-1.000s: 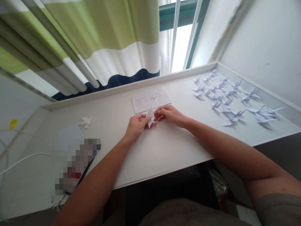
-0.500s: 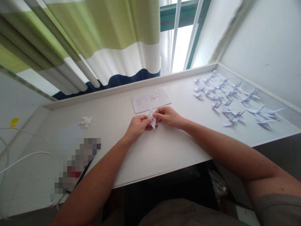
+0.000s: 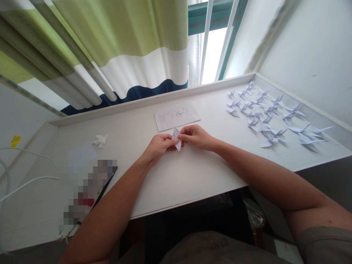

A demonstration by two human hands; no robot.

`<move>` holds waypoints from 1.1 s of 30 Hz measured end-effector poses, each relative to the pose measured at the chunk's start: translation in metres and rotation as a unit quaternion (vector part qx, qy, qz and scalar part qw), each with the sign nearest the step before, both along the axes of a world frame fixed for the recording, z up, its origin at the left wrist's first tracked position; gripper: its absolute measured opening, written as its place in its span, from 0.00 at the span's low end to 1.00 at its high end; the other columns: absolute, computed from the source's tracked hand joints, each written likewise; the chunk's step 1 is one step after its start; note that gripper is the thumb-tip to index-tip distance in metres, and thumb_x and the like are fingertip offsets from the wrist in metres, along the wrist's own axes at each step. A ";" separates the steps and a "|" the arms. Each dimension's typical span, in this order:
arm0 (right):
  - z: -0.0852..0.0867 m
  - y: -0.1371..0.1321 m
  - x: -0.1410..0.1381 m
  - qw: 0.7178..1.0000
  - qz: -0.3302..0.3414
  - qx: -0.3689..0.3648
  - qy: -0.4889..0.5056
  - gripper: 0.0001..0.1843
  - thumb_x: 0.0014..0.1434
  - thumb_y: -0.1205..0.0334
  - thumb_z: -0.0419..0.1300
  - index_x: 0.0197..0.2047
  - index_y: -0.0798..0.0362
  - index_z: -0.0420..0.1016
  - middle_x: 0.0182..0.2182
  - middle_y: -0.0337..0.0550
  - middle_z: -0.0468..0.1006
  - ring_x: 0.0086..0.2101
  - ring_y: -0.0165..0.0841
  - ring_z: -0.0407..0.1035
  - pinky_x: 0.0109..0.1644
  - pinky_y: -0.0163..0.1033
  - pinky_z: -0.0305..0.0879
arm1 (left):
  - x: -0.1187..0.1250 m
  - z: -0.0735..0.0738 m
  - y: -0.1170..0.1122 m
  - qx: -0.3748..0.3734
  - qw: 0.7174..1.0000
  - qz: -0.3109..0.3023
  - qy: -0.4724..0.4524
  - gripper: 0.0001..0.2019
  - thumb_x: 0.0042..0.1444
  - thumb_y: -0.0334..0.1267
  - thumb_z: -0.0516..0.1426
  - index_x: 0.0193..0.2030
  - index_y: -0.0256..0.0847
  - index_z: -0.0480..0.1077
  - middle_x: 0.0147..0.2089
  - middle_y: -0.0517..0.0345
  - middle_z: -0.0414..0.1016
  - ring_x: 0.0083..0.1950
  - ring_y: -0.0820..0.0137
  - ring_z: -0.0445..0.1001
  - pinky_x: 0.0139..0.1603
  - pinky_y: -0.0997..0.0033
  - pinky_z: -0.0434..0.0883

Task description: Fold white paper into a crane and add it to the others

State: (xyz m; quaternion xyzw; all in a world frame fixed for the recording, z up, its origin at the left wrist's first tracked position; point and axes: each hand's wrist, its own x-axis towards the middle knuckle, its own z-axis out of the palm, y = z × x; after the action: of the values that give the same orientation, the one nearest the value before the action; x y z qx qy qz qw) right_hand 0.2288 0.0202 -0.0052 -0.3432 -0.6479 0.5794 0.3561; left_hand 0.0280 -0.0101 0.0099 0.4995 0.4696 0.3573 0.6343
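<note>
Near the middle of the frame, we hold a small, pointed piece of folded white paper (image 3: 178,145) over the pale, white-topped table (image 3: 192,176). Our left hand (image 3: 159,147) pinches it between thumb and fingers, and our right hand (image 3: 195,137) pinches its right edge with the fingertips, so the two hands nearly meet. Just above them in the frame we see a flat white sheet printed with dark lines (image 3: 177,118). A cluster of folded white paper birds (image 3: 271,109) spreads across the right of the frame, while a crumpled white wad (image 3: 100,141) and a pixelated oblong object (image 3: 95,187) lie at the left.
</note>
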 end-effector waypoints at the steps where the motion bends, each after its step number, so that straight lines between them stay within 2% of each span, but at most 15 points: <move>1: 0.001 0.000 0.000 1.000 0.000 0.002 0.002 0.12 0.60 0.56 0.68 0.29 0.53 0.78 0.25 0.39 0.81 0.29 0.30 0.73 0.37 0.36 0.67 | -0.001 0.001 0.001 -0.004 1.000 -0.006 -0.002 0.16 0.49 0.49 0.74 0.34 0.39 0.83 0.37 0.47 0.86 0.44 0.58 0.85 0.55 0.57 0.79; 6: 0.003 -0.002 0.000 1.000 0.002 -0.004 0.020 0.12 0.60 0.56 0.68 0.28 0.53 0.76 0.24 0.40 0.81 0.28 0.30 0.74 0.37 0.37 0.70 | -0.003 -0.001 0.004 -0.017 1.000 -0.022 -0.011 0.18 0.55 0.53 0.68 0.36 0.37 0.83 0.37 0.44 0.87 0.43 0.56 0.86 0.52 0.56 0.80; 11: 0.003 -0.003 0.000 1.000 -0.015 -0.012 0.008 0.12 0.60 0.57 0.68 0.28 0.53 0.77 0.25 0.41 0.83 0.28 0.30 0.74 0.37 0.37 0.70 | -0.002 -0.006 0.005 0.014 1.000 -0.017 -0.011 0.19 0.53 0.54 0.71 0.38 0.38 0.83 0.36 0.47 0.86 0.42 0.57 0.86 0.50 0.56 0.80; 16: -0.002 -0.001 0.000 0.999 -0.006 -0.023 0.027 0.13 0.57 0.54 0.74 0.34 0.54 0.80 0.27 0.42 0.84 0.31 0.32 0.78 0.39 0.38 0.73 | 0.001 -0.008 0.002 0.047 0.999 0.014 0.019 0.21 0.54 0.58 0.70 0.37 0.39 0.83 0.36 0.46 0.86 0.43 0.58 0.86 0.47 0.61 0.80; 20: -0.007 -0.001 -0.003 0.997 -0.043 -0.044 0.051 0.18 0.53 0.55 0.78 0.40 0.54 0.77 0.26 0.40 0.83 0.30 0.34 0.81 0.40 0.40 0.74 | 0.004 -0.009 0.000 0.070 0.996 0.034 0.037 0.22 0.55 0.59 0.70 0.37 0.39 0.82 0.35 0.47 0.86 0.40 0.60 0.85 0.43 0.64 0.79; 25: -0.006 -0.001 -0.003 0.994 -0.063 -0.066 0.058 0.19 0.53 0.61 0.77 0.44 0.53 0.74 0.25 0.36 0.83 0.28 0.33 0.80 0.40 0.40 0.76 | 0.005 -0.007 0.000 0.067 0.997 0.032 0.036 0.22 0.55 0.59 0.70 0.36 0.38 0.81 0.36 0.48 0.85 0.39 0.62 0.84 0.42 0.65 0.79; 28: -0.006 0.000 -0.002 0.994 -0.058 -0.070 0.059 0.18 0.54 0.60 0.76 0.44 0.53 0.76 0.27 0.37 0.84 0.29 0.33 0.80 0.40 0.41 0.76 | 0.005 -0.007 0.000 0.065 0.996 0.044 0.037 0.21 0.55 0.58 0.70 0.35 0.38 0.80 0.35 0.50 0.84 0.37 0.64 0.83 0.40 0.65 0.80; 31: -0.008 0.002 -0.002 0.995 -0.068 -0.053 0.053 0.16 0.55 0.57 0.75 0.43 0.53 0.78 0.29 0.40 0.84 0.32 0.34 0.79 0.43 0.42 0.76 | 0.004 -0.011 0.002 0.078 0.994 0.073 0.037 0.21 0.52 0.56 0.72 0.37 0.39 0.77 0.34 0.51 0.82 0.36 0.64 0.81 0.33 0.67 0.78; 33: -0.009 0.002 -0.002 0.996 -0.084 -0.009 0.034 0.13 0.57 0.56 0.73 0.42 0.53 0.79 0.31 0.42 0.85 0.34 0.35 0.79 0.44 0.42 0.75 | 0.003 -0.014 0.004 0.117 0.985 0.112 0.058 0.21 0.50 0.53 0.73 0.36 0.40 0.73 0.35 0.54 0.80 0.36 0.65 0.80 0.30 0.70 0.75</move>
State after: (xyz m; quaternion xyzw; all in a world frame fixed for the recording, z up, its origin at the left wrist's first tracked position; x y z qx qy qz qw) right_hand 0.2266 0.0226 -0.0137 -0.3793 -0.5993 0.5647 0.4220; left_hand 0.0314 -0.0065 -0.0041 0.5342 0.5134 0.4494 0.4991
